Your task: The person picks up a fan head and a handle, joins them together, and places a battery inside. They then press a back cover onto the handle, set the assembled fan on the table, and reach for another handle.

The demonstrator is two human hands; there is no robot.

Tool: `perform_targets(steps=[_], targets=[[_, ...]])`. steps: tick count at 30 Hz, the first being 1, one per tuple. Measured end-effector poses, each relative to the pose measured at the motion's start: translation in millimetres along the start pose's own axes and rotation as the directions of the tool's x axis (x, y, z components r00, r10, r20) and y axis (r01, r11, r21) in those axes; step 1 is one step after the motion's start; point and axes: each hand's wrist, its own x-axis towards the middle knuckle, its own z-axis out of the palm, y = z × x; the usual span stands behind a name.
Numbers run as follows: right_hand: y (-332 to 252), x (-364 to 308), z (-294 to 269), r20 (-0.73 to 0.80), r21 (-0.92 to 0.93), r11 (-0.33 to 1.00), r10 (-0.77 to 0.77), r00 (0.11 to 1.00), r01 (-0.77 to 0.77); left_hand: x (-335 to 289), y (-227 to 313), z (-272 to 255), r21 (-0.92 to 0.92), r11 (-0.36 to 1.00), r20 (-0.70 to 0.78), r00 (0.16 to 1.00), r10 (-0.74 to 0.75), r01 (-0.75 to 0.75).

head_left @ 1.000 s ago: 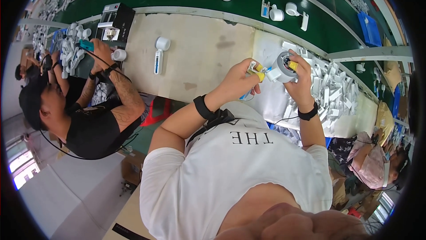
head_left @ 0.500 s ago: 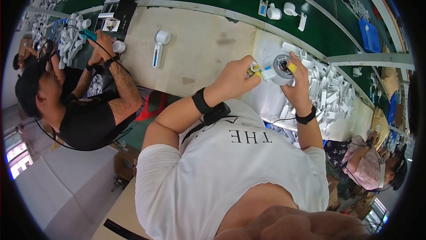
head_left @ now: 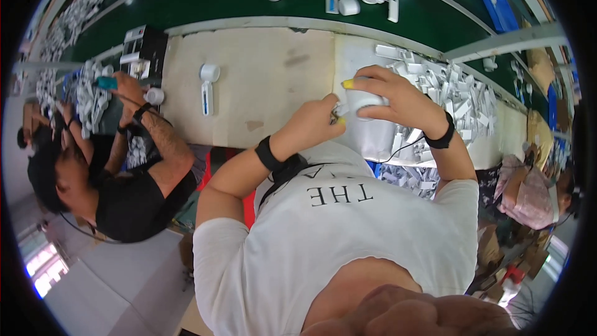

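Between my hands is a white round-headed device [head_left: 362, 101] with a short handle, held above the table's edge. My right hand [head_left: 401, 96] wraps round the round head from its right side, a yellow finger cover on one fingertip. My left hand [head_left: 311, 123] pinches the handle end, where a small metallic part shows; yellow also shows at its fingertips. The white shell of the head faces up, and its inner side is hidden. A similar white device [head_left: 208, 90] with a blue strip on its handle lies on the table to the left.
A heap of white plastic parts [head_left: 463, 100] covers the table at right. Beyond, the green conveyor [head_left: 211, 0] carries several white devices. At left, a co-worker [head_left: 124, 174] works beside a black-and-white machine [head_left: 143, 53]. Another person [head_left: 528, 190] sits at far right.
My right hand has rolled over the round head, turning it from its open inner face to its white shell. My left hand keeps its hold on the handle. The whole view has shifted slightly.
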Motion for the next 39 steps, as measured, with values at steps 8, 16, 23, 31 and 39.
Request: perform_targets(steps=[8, 16, 23, 31, 39], targets=[[56, -1, 50, -0.031, 0.298, 0.954, 0.025, 0.999, -0.015, -11, -13, 3, -0.342, 0.887, 0.29, 0.933, -0.214, 0.309], [120, 6, 68, 0.074, 0.681, 0.702, 0.216, 0.974, -0.207, -7, -28, 8, -0.651, 0.662, 0.308, 0.927, -0.215, 0.37], [277, 4, 65, -0.563, -0.669, 0.487, 0.16, 0.811, -0.561, 16, -24, -7, -0.879, 0.474, -0.053, 0.982, -0.182, 0.04], [252, 26, 48, -0.434, -0.591, 0.688, 0.168, 0.885, -0.42, 10, -40, -7, -0.9, 0.434, -0.099, 0.951, -0.293, 0.04], [203, -22, 166, -0.341, 0.504, 0.832, 0.437, 0.832, -0.231, 5, -56, -6, -0.93, 0.291, -0.321, 0.88, -0.349, -0.224]])
